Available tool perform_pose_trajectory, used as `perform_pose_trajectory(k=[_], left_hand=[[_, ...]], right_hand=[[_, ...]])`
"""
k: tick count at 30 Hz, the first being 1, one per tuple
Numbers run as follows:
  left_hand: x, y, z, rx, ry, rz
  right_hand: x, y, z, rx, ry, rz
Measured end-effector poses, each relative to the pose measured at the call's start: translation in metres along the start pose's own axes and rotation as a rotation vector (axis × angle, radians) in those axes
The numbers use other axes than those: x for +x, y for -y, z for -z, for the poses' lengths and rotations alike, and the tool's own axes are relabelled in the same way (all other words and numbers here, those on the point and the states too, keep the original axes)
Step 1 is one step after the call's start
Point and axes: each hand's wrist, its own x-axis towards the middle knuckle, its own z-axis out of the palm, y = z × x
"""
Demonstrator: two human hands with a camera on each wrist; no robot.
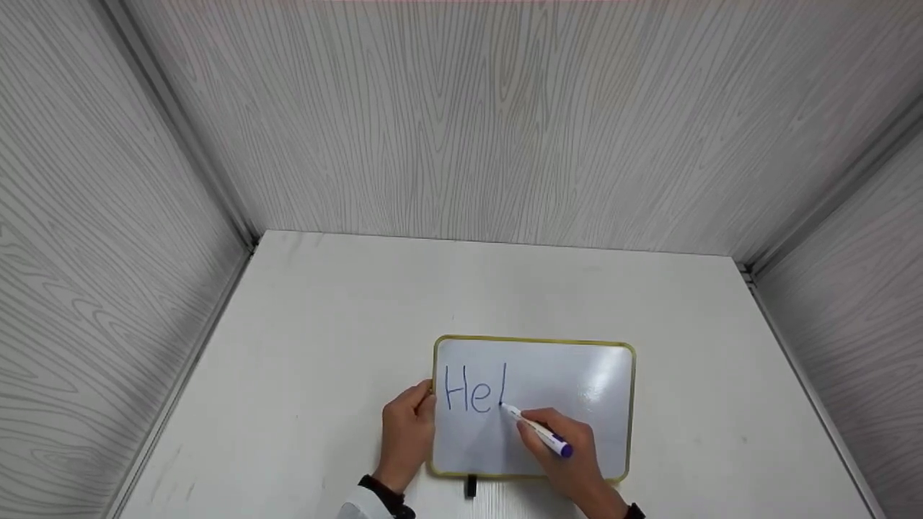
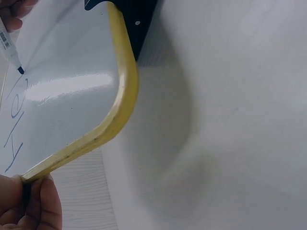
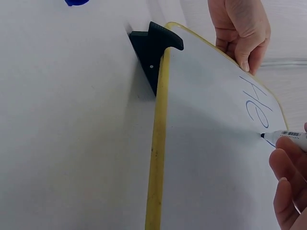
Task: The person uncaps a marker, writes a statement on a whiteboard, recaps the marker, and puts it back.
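Observation:
A small whiteboard (image 1: 562, 404) with a yellow frame stands tilted above the table. Blue writing (image 1: 476, 389) reading "He" and a tall stroke runs along its upper left. My left hand (image 1: 407, 432) grips the left edge, with the thumb on the front and fingers behind, as the right wrist view shows. In my right hand (image 1: 566, 447) a white marker (image 1: 537, 429) is pinched between thumb and fingers. Its dark tip touches the board at the foot of the tall stroke. A black bracket (image 3: 151, 55) clasps the frame's lower edge.
The white tabletop (image 1: 324, 324) extends around the board. Grey wood-grain panels (image 1: 461, 122) rise at the back and both sides. A small blue thing (image 3: 76, 2), cut off by the frame, lies at the top of the right wrist view.

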Motion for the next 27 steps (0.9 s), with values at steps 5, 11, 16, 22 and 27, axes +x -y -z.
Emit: perform_pose_trajectory(k=[5,11,16,22,27], left_hand=[[-0.001,0.001,0.0,-0.016,-0.002,-0.013],[-0.001,0.001,0.0,-0.015,-0.005,-0.008],[-0.001,0.0,0.0,-0.014,-0.011,-0.014],[-0.001,0.0,0.0,-0.013,-0.006,-0.02],[0.0,0.0,0.0,-0.013,-0.003,-0.005]], right_hand=[[-0.003,0.002,0.001,0.015,0.01,-0.013],[-0.006,0.002,0.003,0.007,0.011,-0.04],[-0.007,0.002,0.005,-0.017,0.0,-0.024],[-0.001,-0.002,0.008,-0.06,-0.084,0.092],[0.013,-0.002,0.012,-0.116,-0.105,0.128]])
